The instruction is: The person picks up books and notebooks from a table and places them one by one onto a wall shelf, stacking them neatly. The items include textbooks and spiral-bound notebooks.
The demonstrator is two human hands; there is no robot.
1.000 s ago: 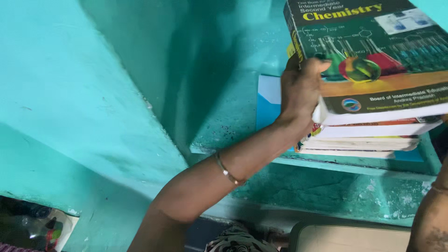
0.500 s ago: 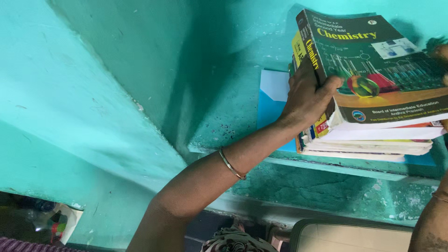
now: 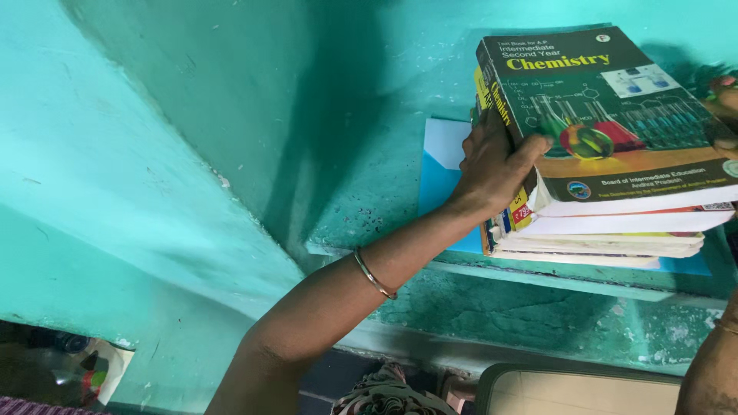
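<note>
Dark green and glossy, the top textbook (image 3: 615, 115) with its flask picture lies flat on a stack of books (image 3: 607, 230), and that stack sits on the right part of a turquoise shelf (image 3: 538, 273) set into the painted wall. Your left hand (image 3: 496, 165) grips the stack at its spine side: the thumb hooks over the front cover of the green book while the fingers (image 3: 480, 134) press together against the spines, which looks like a way to keep the pile square and stop the upper books from sliding off the lower ones. The wrist carries a thin metal bangle (image 3: 374, 274), and the forearm reaches up from below the shelf edge.

Your right hand (image 3: 723, 100) shows only as a sliver at the far right edge, near the back corner of the green book; you cannot tell how its fingers lie or whether they touch the cover. The right forearm rises along the lower right edge of the view.

Under the stack a light blue and white sheet (image 3: 446, 177) lies on the shelf, sticking out to the left, likely as a liner between books and rough paint. Left of it the shelf runs into a shadowed turquoise wall (image 3: 192, 154). Below the shelf, the rounded rim of a pale framed panel (image 3: 576, 388) shows.
</note>
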